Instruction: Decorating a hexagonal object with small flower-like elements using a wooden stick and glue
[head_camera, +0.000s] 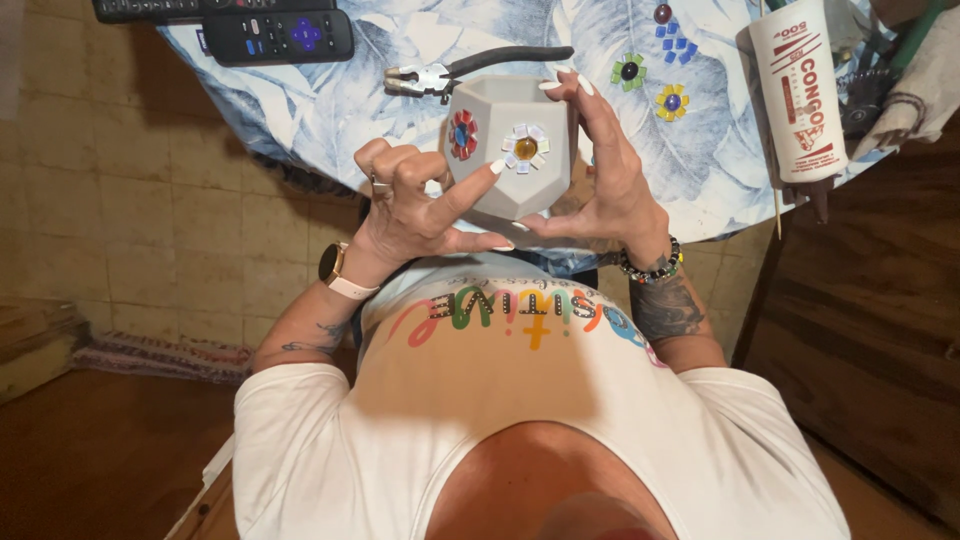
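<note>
Two black remotes (278, 35) lie at the top left edge of the round table (330, 110), which has a blue-and-white leaf cloth. Pliers (470, 68) with dark handles lie just behind the pot.

Left hand (405, 205): ring and middle fingers curled in, thumb under the pot's lower edge, index finger stretched out with its white nail tip pressing beside the white-petal mosaic flower (526, 148) with the amber centre. A pale-strapped watch sits on that wrist.

The grey faceted pot (510, 145) is held up off the table, just over the table's near edge and above the person's lap, tilted so its side faces the camera. A red-and-blue flower (462, 134) sits on the adjoining facet, left of the white one.

Right hand (605, 165): open-fingered clamp on the pot's right side, fingertips over the rim, thumb under the base. Beaded bracelet on the wrist.

Loose mosaic flowers (650, 85) lie on the cloth to the right, near a white tube with red print (803, 95) standing nozzle-down at the table edge.

Risk, as judged: the pot hangs on fingertips only, so a hard push from the index finger could twist it out of the clamp. If the adhesive is fresh, that push could slide petals out of place.
</note>
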